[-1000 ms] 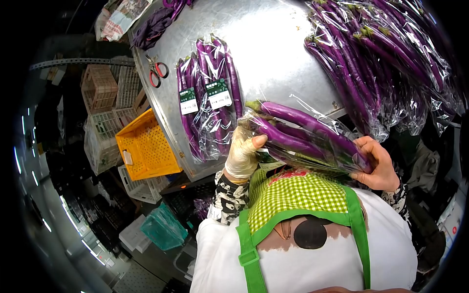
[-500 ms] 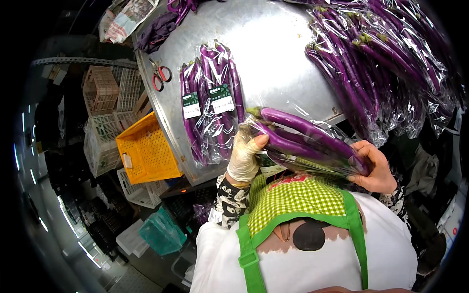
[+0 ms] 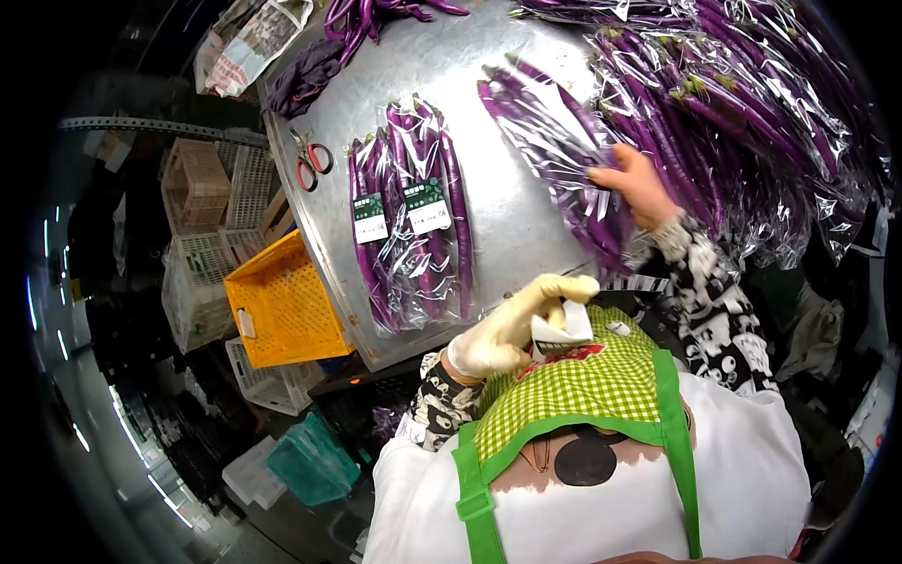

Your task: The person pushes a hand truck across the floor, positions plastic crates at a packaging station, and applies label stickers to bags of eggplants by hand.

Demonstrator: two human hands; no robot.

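My right hand (image 3: 646,188), bare, grips the side of a clear bag of long purple eggplants (image 3: 554,141), which lies slanted on the metal table, slightly blurred. My left hand (image 3: 512,329), in a pale glove, is in front of the apron with its fingers curled round a small white label (image 3: 562,329). Left of the right hand's bag, bagged eggplants (image 3: 413,226) with green-and-white labels lie side by side. I see no label on the bag under my right hand.
A big pile of bagged eggplants (image 3: 723,122) covers the table's right side. Red-handled scissors (image 3: 312,162) lie near the left edge of the metal table (image 3: 507,235). Loose eggplants (image 3: 362,21) and a dark cloth (image 3: 305,77) are at the back. A yellow crate (image 3: 287,305) stands below left.
Both hands held a bag of eggplants before the apron; now a bag lies farther out on the table, under my right hand. My left hand is off the bag and has the white label.
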